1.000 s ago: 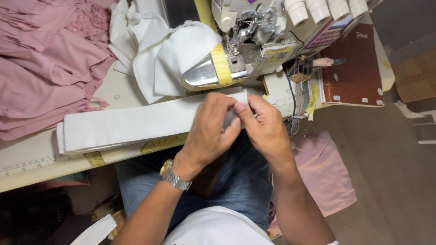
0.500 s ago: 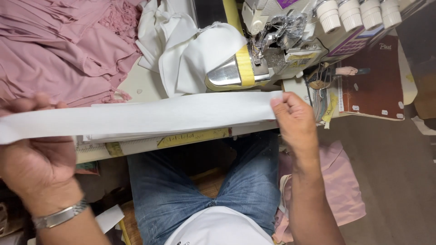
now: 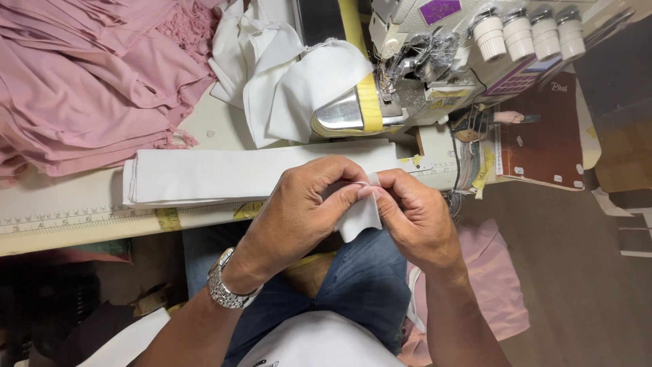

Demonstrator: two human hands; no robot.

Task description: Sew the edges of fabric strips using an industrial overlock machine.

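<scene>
Left hand (image 3: 299, 204) rejoined right hand (image 3: 414, 211), pinching soft white strip (image 3: 360, 217).

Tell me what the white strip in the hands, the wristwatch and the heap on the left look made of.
White strip: soft matte fabric, probably knit; it folds limply.
Wristwatch: shiny silver metal, with a linked band that glints.
Pink heap: thin matte cloth, draping in loose folds, with a frilly edge.
</scene>
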